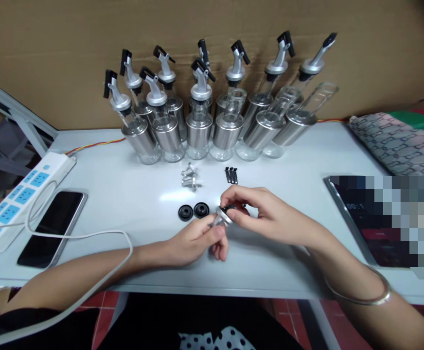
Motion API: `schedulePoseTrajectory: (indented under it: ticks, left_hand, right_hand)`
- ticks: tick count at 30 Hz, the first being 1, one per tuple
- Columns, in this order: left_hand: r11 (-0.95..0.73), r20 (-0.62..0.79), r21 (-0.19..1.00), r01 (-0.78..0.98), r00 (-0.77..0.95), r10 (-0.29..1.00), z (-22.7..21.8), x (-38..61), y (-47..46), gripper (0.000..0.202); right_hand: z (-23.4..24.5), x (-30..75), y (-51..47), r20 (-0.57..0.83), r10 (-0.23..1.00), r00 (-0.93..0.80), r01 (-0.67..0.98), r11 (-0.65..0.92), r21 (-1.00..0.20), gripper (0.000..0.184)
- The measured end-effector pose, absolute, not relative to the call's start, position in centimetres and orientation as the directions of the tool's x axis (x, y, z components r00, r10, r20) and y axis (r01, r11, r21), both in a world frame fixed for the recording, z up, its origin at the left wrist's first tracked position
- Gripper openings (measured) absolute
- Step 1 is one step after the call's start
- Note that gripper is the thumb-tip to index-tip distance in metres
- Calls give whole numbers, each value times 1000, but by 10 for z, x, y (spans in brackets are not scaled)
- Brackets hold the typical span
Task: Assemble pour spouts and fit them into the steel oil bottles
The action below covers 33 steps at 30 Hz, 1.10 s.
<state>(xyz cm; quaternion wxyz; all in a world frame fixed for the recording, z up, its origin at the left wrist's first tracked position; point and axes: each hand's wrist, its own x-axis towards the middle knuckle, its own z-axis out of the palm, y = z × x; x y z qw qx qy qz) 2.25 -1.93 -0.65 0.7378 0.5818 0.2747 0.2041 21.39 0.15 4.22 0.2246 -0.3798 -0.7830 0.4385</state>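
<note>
Near the front middle of the table, my left hand [192, 240] is closed around the spout end of a silver bottle pourer [220, 218]. My right hand [270, 216] pinches a black stopper against the pourer's wide base; the fingers partly hide it. Two round black stoppers [193, 210] lie just left of the hands. Beyond them are a few loose silver pourer spouts [190, 181] and three small black levers [231, 175].
Glass bottles with steel sleeves [199, 129] line the back, most topped with pourers, three open-necked. A power strip [26, 199], a phone [53, 228] and a white cable [119, 265] occupy the left. A tablet [358, 223] and a patterned cushion [397, 143] are right.
</note>
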Motion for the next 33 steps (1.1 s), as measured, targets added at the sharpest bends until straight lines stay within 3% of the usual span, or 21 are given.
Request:
schedulePoseTrajectory:
  ticks: [5, 16, 24, 28, 33]
  left_hand:
    - [289, -173, 957, -10, 780, 601, -10, 21, -20, 61]
    - [247, -168, 969, 25, 798, 579, -9, 18, -26, 63]
    - [261, -134, 965, -26, 806, 577, -12, 18, -26, 61]
    - [307, -136, 950, -59, 806, 577, -12, 19, -25, 60]
    - [315, -146, 948, -47, 815, 560, -9, 19, -24, 60]
  right_hand:
    - [41, 212, 2, 30, 806, -592, 377, 310, -873, 19]
    - [40, 217, 4, -26, 751, -660, 224, 164, -961, 17]
    - [46, 225, 6, 0, 725, -688, 236, 224, -945, 11]
    - [41, 224, 6, 46, 726, -686, 225, 272, -936, 24]
    - [42, 224, 5, 132, 692, -710, 203, 381, -902, 27]
